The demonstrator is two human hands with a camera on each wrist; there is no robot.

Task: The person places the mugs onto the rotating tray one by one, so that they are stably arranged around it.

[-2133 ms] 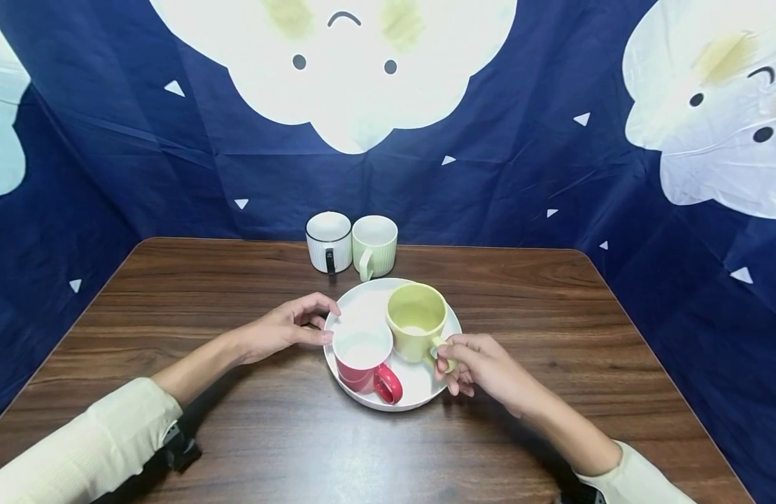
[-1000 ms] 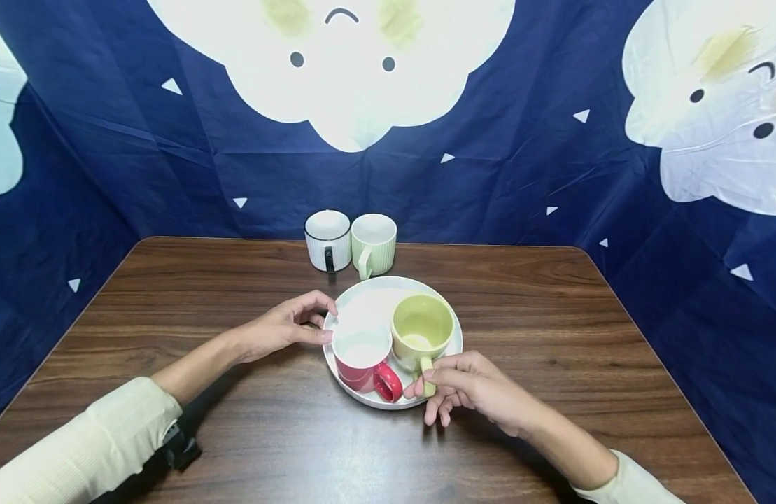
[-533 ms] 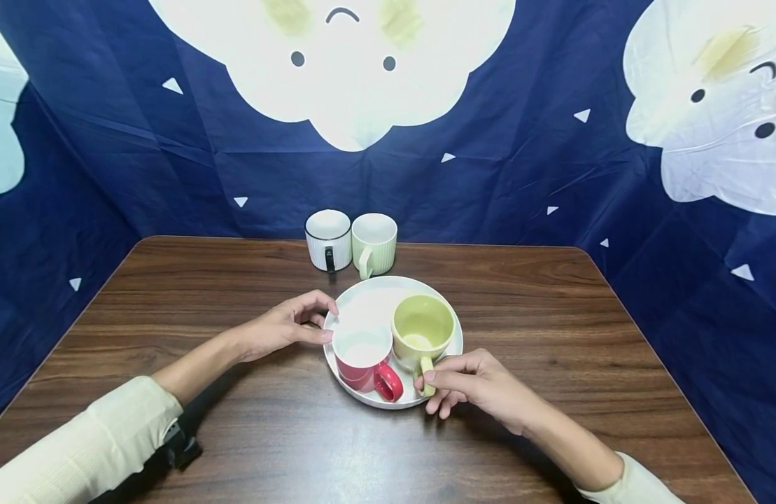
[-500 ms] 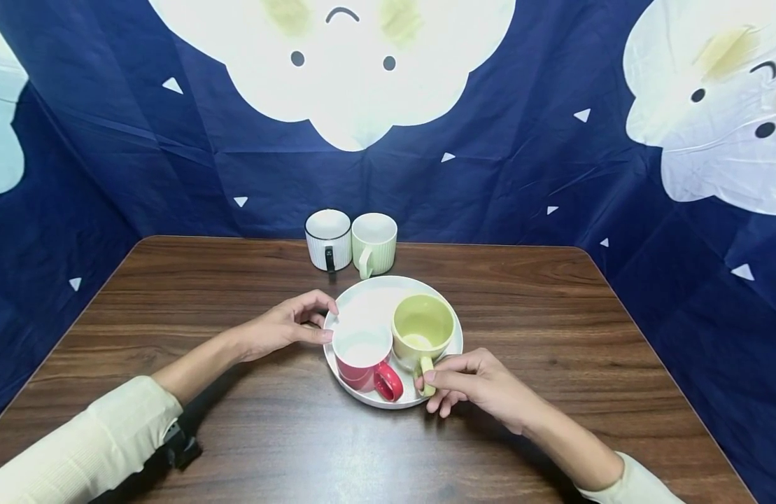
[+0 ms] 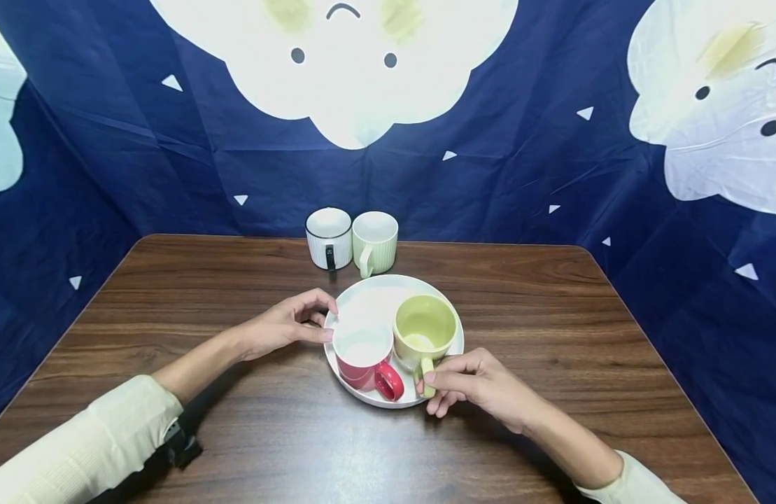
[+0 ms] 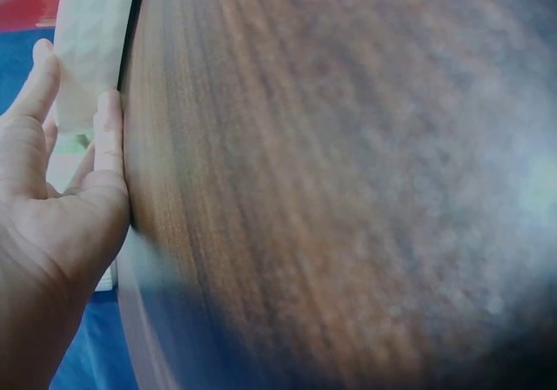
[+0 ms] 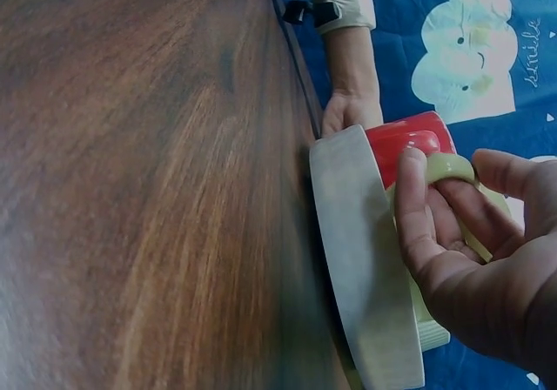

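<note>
A white plate (image 5: 369, 297) with a raised rim bears two mugs. My left hand (image 5: 287, 325) holds the plate's left rim, fingertips at the edge; the left wrist view shows this hand (image 6: 65, 207) against the plate's outer wall (image 6: 91, 55). My right hand (image 5: 482, 385) pinches the handle of the yellow-green mug (image 5: 423, 329), which stands upright at the plate's right side with its handle toward me. Beside it is a red mug (image 5: 359, 374) with a white inside. In the right wrist view, the thumb and fingers of my right hand (image 7: 479, 242) surround the yellow-green handle (image 7: 451, 169).
Behind the plate stand a white ribbed mug (image 5: 328, 241) with a black rim and handle, and a pale green ribbed mug (image 5: 376, 245). The brown wooden table (image 5: 236, 420) ends at a dark blue cloth (image 5: 173, 175) printed with clouds.
The right hand has brought the yellow-green mug slightly toward me and right, and its handle has turned toward me. Over the last half second little moves. The left hand stays at the plate's rim.
</note>
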